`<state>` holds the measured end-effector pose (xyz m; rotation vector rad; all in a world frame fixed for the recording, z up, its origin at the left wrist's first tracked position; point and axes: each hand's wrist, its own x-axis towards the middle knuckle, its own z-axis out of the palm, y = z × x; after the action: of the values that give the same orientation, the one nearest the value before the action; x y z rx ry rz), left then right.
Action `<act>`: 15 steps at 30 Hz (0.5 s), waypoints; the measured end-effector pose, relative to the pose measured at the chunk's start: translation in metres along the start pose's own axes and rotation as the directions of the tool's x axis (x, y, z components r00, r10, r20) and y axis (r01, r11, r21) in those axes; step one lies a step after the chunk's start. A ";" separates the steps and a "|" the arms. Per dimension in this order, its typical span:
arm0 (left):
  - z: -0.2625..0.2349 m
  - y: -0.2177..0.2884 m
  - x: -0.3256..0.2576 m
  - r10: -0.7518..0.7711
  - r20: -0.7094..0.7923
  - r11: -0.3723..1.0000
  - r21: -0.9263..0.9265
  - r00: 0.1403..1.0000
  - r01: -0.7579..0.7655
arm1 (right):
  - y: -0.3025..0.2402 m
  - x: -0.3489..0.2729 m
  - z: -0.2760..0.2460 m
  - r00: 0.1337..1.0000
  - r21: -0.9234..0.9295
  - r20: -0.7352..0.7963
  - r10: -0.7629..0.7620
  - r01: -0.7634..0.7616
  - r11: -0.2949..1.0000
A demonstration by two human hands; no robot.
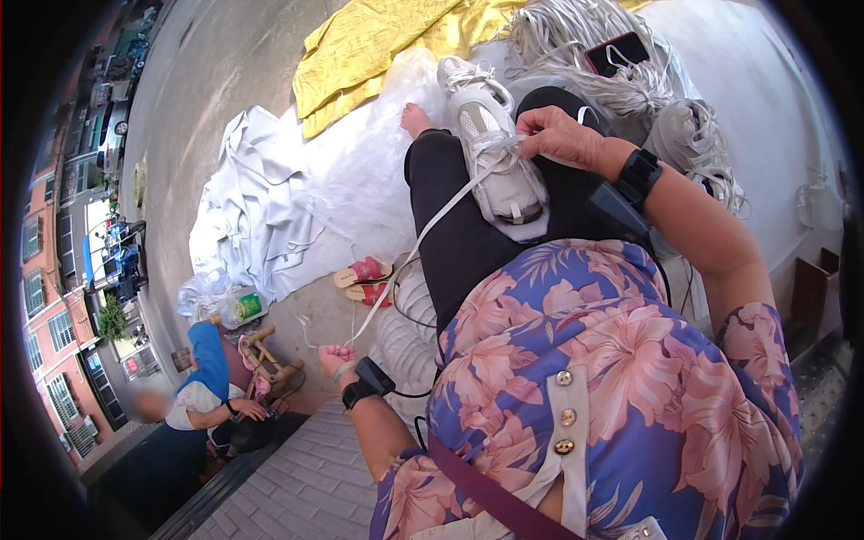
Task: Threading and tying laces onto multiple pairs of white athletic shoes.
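A white and grey sneaker (513,193) lies across my lap, on black trousers. Beyond it is another white shoe part with laces (470,76); I cannot tell whether it is a second sneaker. My right hand (553,135) is closed in a pinch on white lace beside the sneaker's lacing. From the sneaker a flat white shoelace (439,214) runs taut down to the left. Its far stretch is gripped by my left hand (337,360), closed and held out low at the left, with a loose tail hanging past the fingers.
Bundles of white laces (576,36) lie at the far right, a phone (616,54) on them. Yellow cloth (360,54), white cloth (247,198) and clear plastic sheeting (369,171) spread ahead. Red sandals (364,272) and a bottle (241,308) are left. Another person (211,396) sits at lower left.
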<state>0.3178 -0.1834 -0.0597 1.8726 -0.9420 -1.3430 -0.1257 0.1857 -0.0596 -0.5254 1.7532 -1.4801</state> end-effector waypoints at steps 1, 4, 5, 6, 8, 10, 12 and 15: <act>-0.014 0.003 0.006 -0.003 0.001 1.000 -0.002 1.000 0.003 | 0.002 0.001 0.000 1.000 -0.015 -0.004 -0.031 0.031 0.999; -0.059 0.009 0.018 0.028 -0.086 0.999 -0.042 0.996 -0.032 | 0.003 0.003 0.001 0.996 -0.226 -0.087 0.005 -0.025 0.974; -0.065 0.012 0.013 0.050 -0.200 0.996 -0.060 0.979 -0.063 | 0.004 0.004 0.003 0.996 -0.231 -0.091 0.007 -0.028 0.973; -0.087 0.010 0.017 0.062 -0.233 0.991 -0.101 0.971 -0.088 | 0.005 0.007 0.008 0.993 -0.244 -0.118 0.028 -0.057 0.968; -0.113 0.012 0.022 0.070 -0.260 0.984 -0.138 0.963 -0.109 | 0.008 0.010 0.014 0.987 -0.258 -0.152 0.054 -0.093 0.962; -0.120 0.014 0.018 0.080 -0.287 0.975 -0.178 0.955 -0.135 | 0.010 0.010 0.019 0.998 -0.471 -0.046 -0.049 0.022 0.882; -0.116 0.022 0.017 0.093 -0.292 0.965 -0.210 0.952 -0.159 | 0.014 0.007 0.017 0.994 -0.492 -0.091 -0.065 0.011 0.871; -0.233 0.024 0.074 0.192 -0.267 0.957 -0.163 0.944 -0.241 | 0.008 0.013 0.031 0.997 -0.429 -0.035 -0.068 0.047 0.902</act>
<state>0.5530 -0.2372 -0.0130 1.6857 -0.8293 -1.0018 -0.1083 0.1585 -0.0722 -0.7744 2.1325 -1.1487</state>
